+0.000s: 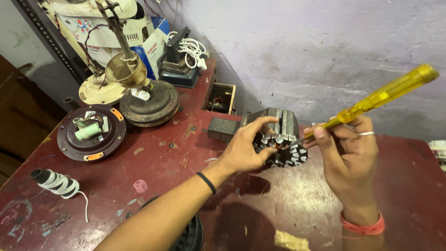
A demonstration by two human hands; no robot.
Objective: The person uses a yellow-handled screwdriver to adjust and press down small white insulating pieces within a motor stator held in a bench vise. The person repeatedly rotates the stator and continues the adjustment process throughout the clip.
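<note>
My left hand (246, 146) grips a round grey fan stator (284, 139) with white slot liners, holding it tilted up off the dark red table (176, 162). My right hand (347, 153) holds a screwdriver with a clear yellow handle (385, 93); its thin tip points into the stator's slots near the middle. A silver ring sits on one right finger, and an orange band circles that wrist. A black band is on my left wrist.
Two round fan motor housings (91, 132) (149, 103) lie at the back left, with a fan canopy and rod above them. A spool of white tape (55, 182) rests at the left. A small open box (221, 98), a black block (222, 128) and a white cable (191, 49) stand behind.
</note>
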